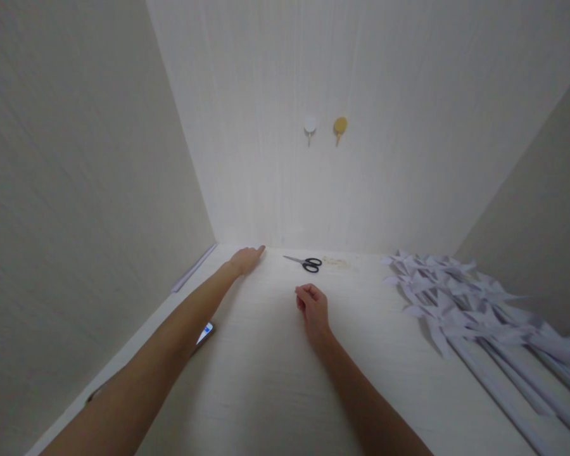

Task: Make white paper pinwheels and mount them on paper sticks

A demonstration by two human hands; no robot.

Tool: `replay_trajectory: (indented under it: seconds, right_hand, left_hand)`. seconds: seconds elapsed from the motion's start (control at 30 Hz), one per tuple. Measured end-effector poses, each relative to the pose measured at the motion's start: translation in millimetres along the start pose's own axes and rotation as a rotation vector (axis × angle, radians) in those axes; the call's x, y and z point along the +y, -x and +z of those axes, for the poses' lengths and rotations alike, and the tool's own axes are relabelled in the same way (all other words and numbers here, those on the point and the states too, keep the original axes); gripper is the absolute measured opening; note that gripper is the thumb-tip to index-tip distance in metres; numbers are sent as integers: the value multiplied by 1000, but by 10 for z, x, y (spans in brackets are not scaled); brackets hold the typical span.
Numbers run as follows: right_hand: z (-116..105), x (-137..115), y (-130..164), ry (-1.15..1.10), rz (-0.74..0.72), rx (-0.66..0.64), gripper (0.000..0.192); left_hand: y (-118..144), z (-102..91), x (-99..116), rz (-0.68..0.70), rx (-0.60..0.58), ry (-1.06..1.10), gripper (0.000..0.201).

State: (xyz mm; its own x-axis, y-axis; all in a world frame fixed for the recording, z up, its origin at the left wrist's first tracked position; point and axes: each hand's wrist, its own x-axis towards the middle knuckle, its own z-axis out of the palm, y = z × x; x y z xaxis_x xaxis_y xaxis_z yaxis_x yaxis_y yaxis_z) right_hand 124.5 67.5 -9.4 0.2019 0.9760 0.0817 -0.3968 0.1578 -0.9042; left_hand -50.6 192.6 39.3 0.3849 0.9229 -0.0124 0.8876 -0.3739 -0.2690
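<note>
My left hand reaches to the back of the white tabletop, close to the wall. One of its digits is stretched out to the right; the other fingers are mostly hidden below the hand. Nearer to me, my right hand is held over the table with its fingers curled and pressed together. Whether something tiny is pinched there cannot be made out. Beyond the right hand lies a pair of scissors with black handles, its blades pointing left.
White paper pinwheels on rolled paper sticks are heaped along the right side. A phone with a lit screen is partly behind my left forearm. By the left wall lies a paper strip or stick. White and yellow hooks are on the wall.
</note>
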Motion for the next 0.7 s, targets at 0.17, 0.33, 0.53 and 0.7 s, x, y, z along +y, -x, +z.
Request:
replay_trajectory:
  seconds: [0.17, 0.33, 0.53, 0.7]
  right_hand:
    - [-3, -5, -2, 13, 3, -2, 16]
    - [-4, -11, 6, 18, 7, -7, 16]
    - [-10, 4, 1, 9, -10, -27, 17]
    - [6, -43, 30, -11, -2, -49, 14]
  left_hand:
    - [25, -4, 91, -113, 87, 28, 29]
    - [13, -289, 101, -176, 232, 84, 31]
    - [87, -793, 176, -214, 483, 220, 38]
    - [346, -1009, 545, -240, 837, 1171, 39]
